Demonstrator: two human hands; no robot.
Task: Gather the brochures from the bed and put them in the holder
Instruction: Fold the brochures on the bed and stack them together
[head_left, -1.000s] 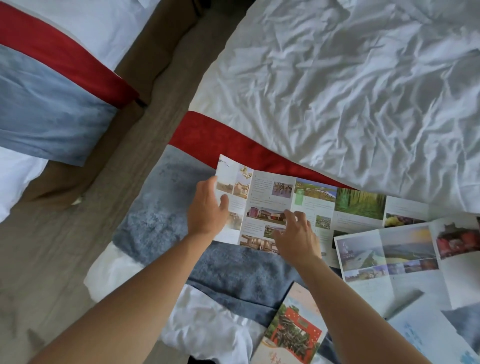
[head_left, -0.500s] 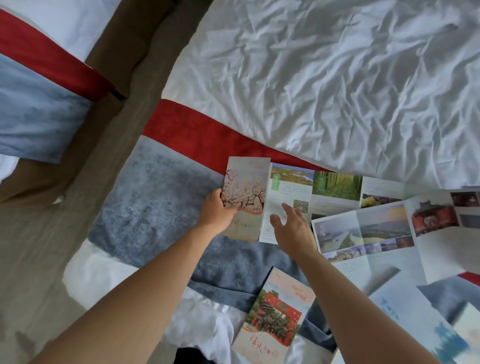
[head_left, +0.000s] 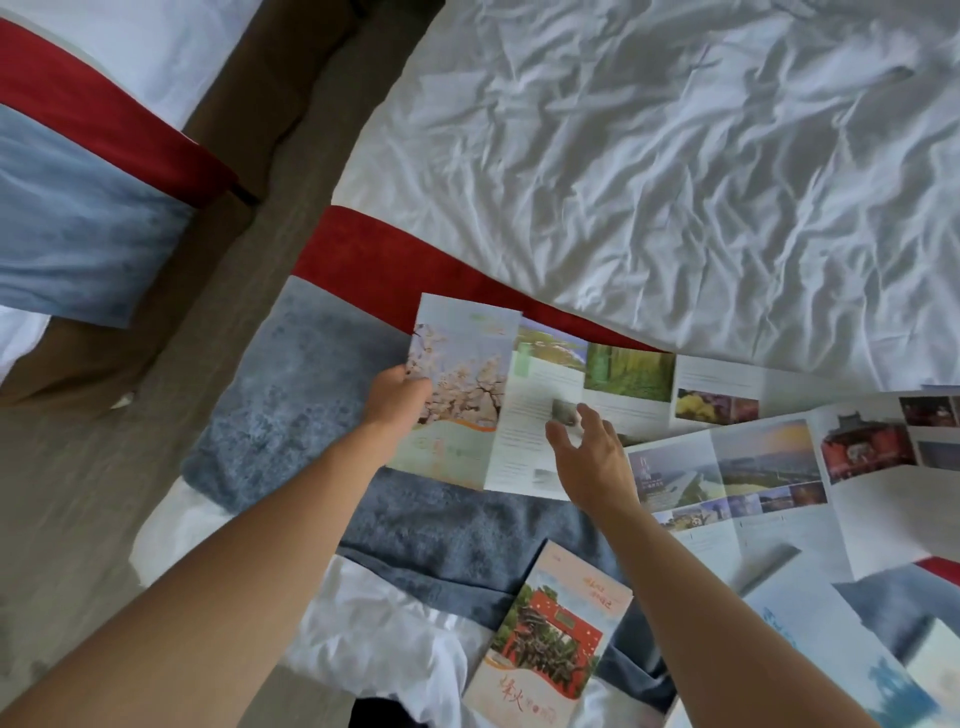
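Only one view here, the head camera, pointed down at a bed (head_left: 675, 182) with a badly wrinkled white sheet and a red and grey-blue runner (head_left: 291, 395) laid across the near end.

A long fold-out brochure (head_left: 540, 415) is spread on the runner, roughly mid-frame. Its left panel, the blossom cover (head_left: 462, 379), is folded over and is pinched at its left edge by the left hand (head_left: 397, 402), so that grip is clamped on the panel, thumb on top. The right hand (head_left: 592, 462) is held over the brochure's white text panel with fingers spread and relaxed; the grip is apart, nothing is held, and whether the paper is actually touched can't be told.

Just right of that, a second unfolded brochure (head_left: 769, 467) with landscape photos is laid partly over the first one's near edge. Nearer the camera, a closed brochure with a red gate cover (head_left: 550, 639) is seen lying between the two forearms, at the near edge of the bed. At the near right, a pale blue brochure (head_left: 831, 649) is partly cut off by the frame.

On the far left, a second bed (head_left: 78, 182) with the same runner colours is seen across a strip of brown floor (head_left: 78, 493).
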